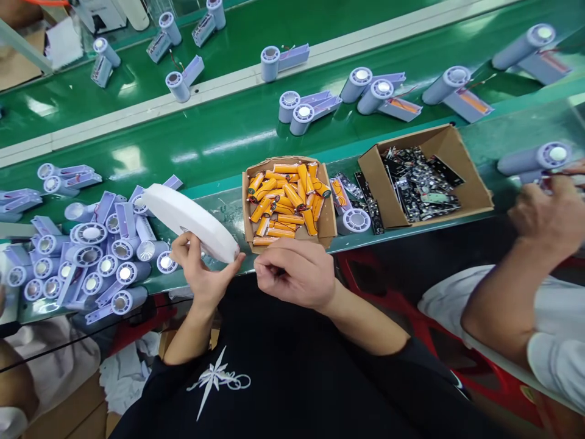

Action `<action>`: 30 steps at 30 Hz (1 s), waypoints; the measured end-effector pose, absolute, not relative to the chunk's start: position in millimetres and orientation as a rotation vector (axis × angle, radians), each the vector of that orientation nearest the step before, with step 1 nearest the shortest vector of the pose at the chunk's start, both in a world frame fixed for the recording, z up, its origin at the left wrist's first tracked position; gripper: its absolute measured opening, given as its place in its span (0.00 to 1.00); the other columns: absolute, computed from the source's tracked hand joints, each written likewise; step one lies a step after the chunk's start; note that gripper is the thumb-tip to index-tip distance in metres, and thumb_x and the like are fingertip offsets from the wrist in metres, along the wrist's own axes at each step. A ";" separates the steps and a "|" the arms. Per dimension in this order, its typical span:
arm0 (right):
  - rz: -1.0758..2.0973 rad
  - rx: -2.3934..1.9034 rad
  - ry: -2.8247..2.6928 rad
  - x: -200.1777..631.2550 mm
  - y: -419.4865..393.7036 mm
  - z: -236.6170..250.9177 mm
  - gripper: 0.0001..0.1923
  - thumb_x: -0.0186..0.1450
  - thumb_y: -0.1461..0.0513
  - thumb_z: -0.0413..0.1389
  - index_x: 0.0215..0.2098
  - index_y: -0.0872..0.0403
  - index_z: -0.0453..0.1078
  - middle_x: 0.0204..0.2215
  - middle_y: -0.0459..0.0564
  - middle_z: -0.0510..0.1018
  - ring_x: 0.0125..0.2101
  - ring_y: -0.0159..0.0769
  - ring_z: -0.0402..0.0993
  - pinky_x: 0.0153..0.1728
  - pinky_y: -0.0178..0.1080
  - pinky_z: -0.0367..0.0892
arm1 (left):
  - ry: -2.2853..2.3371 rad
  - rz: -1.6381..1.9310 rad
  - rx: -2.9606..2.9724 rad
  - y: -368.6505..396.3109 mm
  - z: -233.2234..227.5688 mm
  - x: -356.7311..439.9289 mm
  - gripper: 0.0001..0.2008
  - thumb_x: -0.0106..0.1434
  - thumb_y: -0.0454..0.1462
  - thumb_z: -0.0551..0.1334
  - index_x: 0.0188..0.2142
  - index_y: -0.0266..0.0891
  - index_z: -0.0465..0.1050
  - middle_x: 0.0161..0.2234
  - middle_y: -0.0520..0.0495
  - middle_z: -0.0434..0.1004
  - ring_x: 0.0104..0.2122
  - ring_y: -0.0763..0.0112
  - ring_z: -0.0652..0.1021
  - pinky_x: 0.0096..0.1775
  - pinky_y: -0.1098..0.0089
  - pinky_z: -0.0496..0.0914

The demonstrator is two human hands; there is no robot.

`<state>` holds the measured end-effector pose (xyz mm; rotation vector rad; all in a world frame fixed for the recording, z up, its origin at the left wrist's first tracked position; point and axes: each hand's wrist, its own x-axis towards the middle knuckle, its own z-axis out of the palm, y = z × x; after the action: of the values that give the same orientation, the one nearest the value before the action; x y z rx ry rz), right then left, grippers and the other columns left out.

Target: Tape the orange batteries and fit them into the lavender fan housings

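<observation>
My left hand (203, 268) grips a wide white roll of tape (192, 222), tilted above the bench edge, with the thumb at its lower right rim. Just right of it, my right hand (297, 271) is closed, fingertips curled together; whatever they pinch, if anything, is hidden. Behind my right hand sits an open cardboard box of orange wired battery cells (292, 195). Beside that box stands a lavender fan-like housing (356, 219) with an orange cell in its handle. To the left of the roll, many lavender housings (89, 256) lie heaped together.
A second cardboard box (475, 183) holds small circuit boards (423, 189). Farther back, more lavender housings (301, 116) stand along the green conveyor belt (219, 131). A co-worker's hand (553, 207) works at a housing on the right; another person's sleeve (68, 353) shows at lower left.
</observation>
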<state>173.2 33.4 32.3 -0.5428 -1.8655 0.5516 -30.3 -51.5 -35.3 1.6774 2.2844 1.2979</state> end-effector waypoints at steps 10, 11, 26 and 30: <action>0.506 -0.531 -2.030 181.9 60.8 37.8 0.10 0.77 0.67 0.56 0.46 0.48 0.78 0.41 0.49 0.87 0.41 0.39 0.84 0.44 0.42 0.79 | 2.416 1.136 1.926 -54.3 -31.1 -25.8 0.38 0.55 0.55 0.79 0.58 0.44 0.72 0.51 0.42 0.66 0.54 0.50 0.70 0.59 0.48 0.68; 0.522 -0.542 -2.064 184.3 63.8 37.1 0.10 0.77 0.66 0.55 0.47 0.48 0.78 0.40 0.49 0.87 0.40 0.40 0.84 0.44 0.43 0.79 | 2.410 1.128 1.936 -54.5 -31.8 -28.1 0.38 0.56 0.55 0.78 0.59 0.44 0.71 0.51 0.42 0.67 0.54 0.50 0.71 0.58 0.48 0.68; 0.483 -1.893 -2.477 343.9 321.6 21.3 0.24 0.73 0.58 0.66 0.64 0.60 0.77 0.63 0.67 0.84 0.63 0.54 0.80 0.64 0.47 0.71 | 1.452 0.278 2.668 72.7 7.2 -41.4 0.30 0.67 0.55 0.74 0.64 0.49 0.80 0.56 0.40 0.87 0.55 0.45 0.80 0.61 0.45 0.72; 0.437 -1.873 -2.428 358.5 403.8 3.2 0.44 0.70 0.61 0.68 0.78 0.72 0.60 0.75 0.78 0.68 0.74 0.58 0.69 0.74 0.50 0.63 | 1.597 0.223 2.603 208.6 21.9 25.8 0.31 0.71 0.53 0.70 0.68 0.42 0.78 0.59 0.32 0.84 0.57 0.42 0.80 0.59 0.46 0.74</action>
<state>358.5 403.8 3.2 -1.8732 -2.4281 0.4371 25.8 208.6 21.9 2.6034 1.5971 0.2234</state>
